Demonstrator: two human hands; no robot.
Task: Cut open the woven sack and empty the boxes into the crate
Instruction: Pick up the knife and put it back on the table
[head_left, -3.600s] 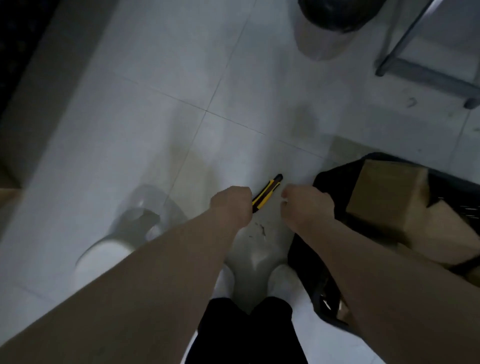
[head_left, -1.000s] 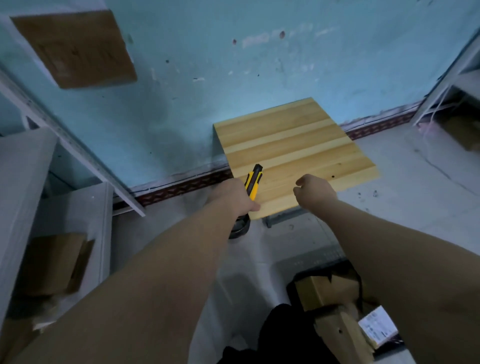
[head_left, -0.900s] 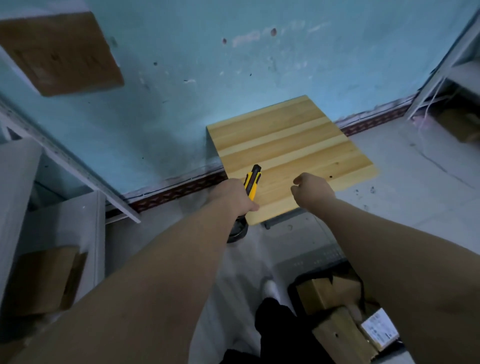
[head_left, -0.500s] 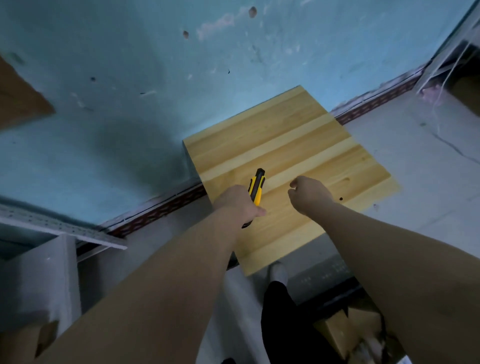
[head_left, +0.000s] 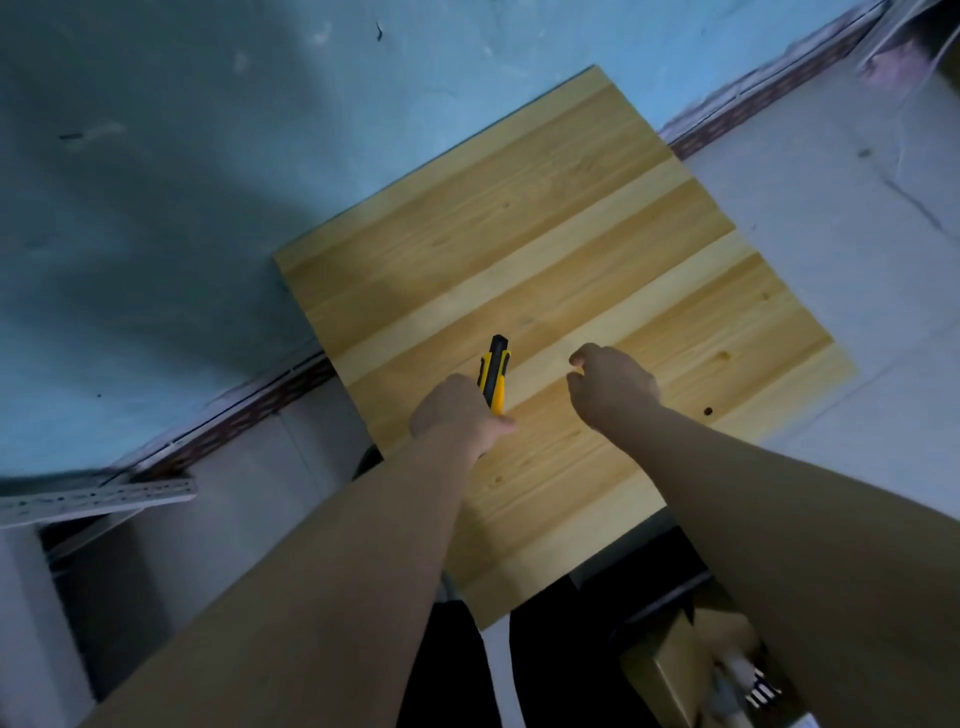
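Since half a second ago the head camera has tipped down and both hands have come further out over the wooden tabletop (head_left: 597, 249), which now fills the middle of the view; the blue wall (head_left: 182, 156) has slid up and away.

From the head view, the left hand (head_left: 457, 415) is curled tight round the yellow-and-black utility knife (head_left: 496, 371). The black nose of the knife sticks out past the knuckles and points away towards the wall. Whether the blade is pushed out cannot be told; only the casing shows. The right hand (head_left: 613, 384) hangs just beside the knife, not touching it, with its fingers loosely curled and nothing in them. Both hands hover above the boards, and contact with the wood is not plain.

By its look the knife is a light, stiff plastic tool, easy to turn in one hand and hazardous only at the tip. It is best gripped on the body, well back from the nose, as it is gripped now.

A cardboard box (head_left: 670, 675) lies low in the right corner, under the right forearm and well apart from both hands, down at floor level beside the person's dark trousers (head_left: 452, 654). It is probably light and stiff but easily dented, so it should be lifted by two opposite sides. The woven sack is not in view, and the crate is too dim to make out for certain.
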